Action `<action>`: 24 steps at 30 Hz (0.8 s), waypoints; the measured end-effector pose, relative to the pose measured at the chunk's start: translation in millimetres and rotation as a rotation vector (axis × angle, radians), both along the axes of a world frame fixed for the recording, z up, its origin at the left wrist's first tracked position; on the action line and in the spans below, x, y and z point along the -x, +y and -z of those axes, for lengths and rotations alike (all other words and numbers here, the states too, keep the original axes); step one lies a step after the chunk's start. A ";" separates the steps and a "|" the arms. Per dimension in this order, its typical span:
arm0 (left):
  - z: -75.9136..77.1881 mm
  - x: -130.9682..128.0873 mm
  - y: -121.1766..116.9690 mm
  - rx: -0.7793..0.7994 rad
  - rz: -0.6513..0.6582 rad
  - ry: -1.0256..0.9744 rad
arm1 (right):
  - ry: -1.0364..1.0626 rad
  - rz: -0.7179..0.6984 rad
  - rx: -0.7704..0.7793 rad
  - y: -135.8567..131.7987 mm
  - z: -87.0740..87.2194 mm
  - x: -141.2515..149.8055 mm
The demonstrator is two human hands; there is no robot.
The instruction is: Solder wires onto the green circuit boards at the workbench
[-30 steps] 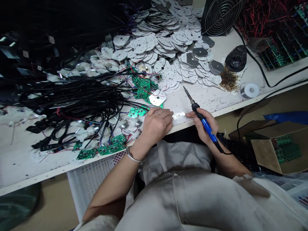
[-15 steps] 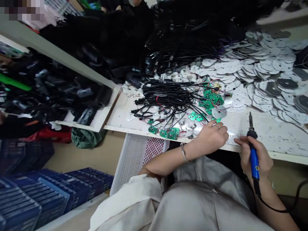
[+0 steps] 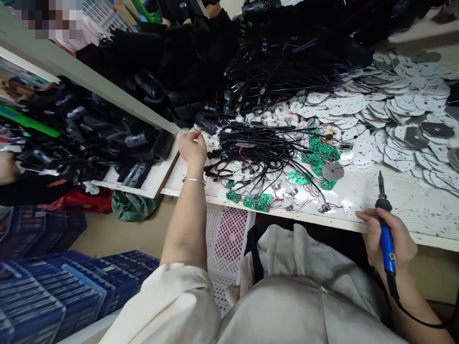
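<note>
In my right hand (image 3: 394, 234) is a soldering iron (image 3: 387, 246) with a blue handle, its metal tip pointing up and away over the table's front edge. The index finger of that hand rests near a small clear sheet on the tabletop. My left hand (image 3: 192, 149) reaches out to the table's left end, its fingers curled beside a pile of small white parts (image 3: 211, 139). Whatever those fingers pinch is hidden. Between the hands lie a bundle of black cables (image 3: 261, 143), green circuit boards (image 3: 322, 152) with thin red wires, and a small wired part (image 3: 324, 208).
Stacked white perforated discs (image 3: 398, 114) cover the table's right side. Black cables and housings heap along the back. A shelf with black parts (image 3: 136, 138) stands left. Below are a white basket (image 3: 229, 229) and blue crates (image 3: 71, 286). A co-worker's hand (image 3: 7, 168) shows far left.
My left hand has left the circuit boards near the front edge and moved left to the white parts. My right hand still holds the soldering iron. The view has shifted slightly.
</note>
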State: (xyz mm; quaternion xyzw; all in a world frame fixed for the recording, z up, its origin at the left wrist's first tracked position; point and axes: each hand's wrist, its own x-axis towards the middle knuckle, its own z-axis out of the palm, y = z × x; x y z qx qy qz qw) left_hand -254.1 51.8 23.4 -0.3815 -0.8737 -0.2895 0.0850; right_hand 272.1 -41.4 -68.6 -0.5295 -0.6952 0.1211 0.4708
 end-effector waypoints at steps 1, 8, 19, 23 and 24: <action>3.5 12.9 4.8 0.029 0.011 0.027 | -0.014 0.007 -0.022 0.1 -2.4 1.7; 9.4 73.0 37.5 0.141 0.276 -0.050 | -0.103 0.035 -0.161 3.5 -11.3 10.6; 1.5 62.4 68.3 -0.194 0.151 -0.388 | -0.137 -0.022 -0.173 7.5 -11.9 10.2; -39.8 0.5 56.6 -0.464 0.325 -0.522 | -0.175 -0.008 -0.156 7.2 -14.9 14.1; -49.0 -23.9 49.5 -0.535 0.438 -0.534 | -0.175 0.003 -0.144 7.2 -15.9 15.3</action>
